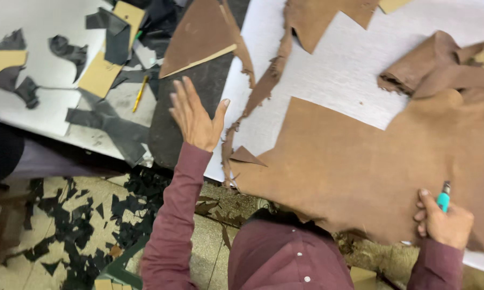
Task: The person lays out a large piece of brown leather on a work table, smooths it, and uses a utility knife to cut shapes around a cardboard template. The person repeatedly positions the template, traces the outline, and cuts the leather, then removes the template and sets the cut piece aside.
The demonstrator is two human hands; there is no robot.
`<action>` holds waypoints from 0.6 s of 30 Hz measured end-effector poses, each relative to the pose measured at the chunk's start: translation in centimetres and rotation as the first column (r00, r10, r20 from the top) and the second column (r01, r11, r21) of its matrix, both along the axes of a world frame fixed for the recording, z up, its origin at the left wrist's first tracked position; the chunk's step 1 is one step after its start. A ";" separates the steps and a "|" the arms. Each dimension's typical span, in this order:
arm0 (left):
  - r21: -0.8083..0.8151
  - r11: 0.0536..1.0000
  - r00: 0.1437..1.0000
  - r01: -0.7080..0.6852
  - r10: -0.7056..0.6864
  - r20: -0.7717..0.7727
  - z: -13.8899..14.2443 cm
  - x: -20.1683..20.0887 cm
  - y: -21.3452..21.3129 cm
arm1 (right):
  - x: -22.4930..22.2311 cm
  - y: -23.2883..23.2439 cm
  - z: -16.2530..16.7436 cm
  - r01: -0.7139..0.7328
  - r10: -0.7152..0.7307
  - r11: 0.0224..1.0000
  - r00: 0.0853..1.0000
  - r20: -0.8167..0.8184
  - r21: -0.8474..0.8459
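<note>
Leather hide, brown, fills the frame's right half on the white worktop. Right hand, lower right, rests on it with grip closed round a teal-handled knife. Left hand, centre-left, is spread flat, holding nothing.

Single view, mounted on my head, faces steeply down at close range over my chest, the white cutting board and floor.

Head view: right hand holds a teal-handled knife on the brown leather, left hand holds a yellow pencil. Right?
Not quite. In the head view the left hand is open and empty, reaching toward the dark board; the yellow pencil lies apart on the table. The right hand does hold the teal-handled knife on the brown leather.
</note>
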State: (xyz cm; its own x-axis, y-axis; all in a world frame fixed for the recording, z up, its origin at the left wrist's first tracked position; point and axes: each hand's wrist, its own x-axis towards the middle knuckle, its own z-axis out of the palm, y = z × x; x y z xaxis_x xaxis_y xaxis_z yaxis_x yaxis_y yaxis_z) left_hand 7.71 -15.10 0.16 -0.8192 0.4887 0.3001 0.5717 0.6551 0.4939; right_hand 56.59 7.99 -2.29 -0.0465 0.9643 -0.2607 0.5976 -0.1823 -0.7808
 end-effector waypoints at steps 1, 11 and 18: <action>-0.074 0.997 0.949 0.013 -0.036 -0.312 0.8 0.6 0.4 | -0.1 -0.4 0.3 0.032 -0.032 0.999 0.999 -0.012 -0.016; -0.042 0.965 0.812 0.259 -0.241 -0.532 5.9 4.0 6.7 | 0.5 0.4 0.0 0.073 -0.076 0.994 0.996 -0.038 -0.079; -0.173 0.720 0.729 0.673 -0.685 -0.014 -1.1 20.3 10.3 | 0.9 0.8 -0.4 0.065 -0.068 0.994 0.997 -0.022 -0.092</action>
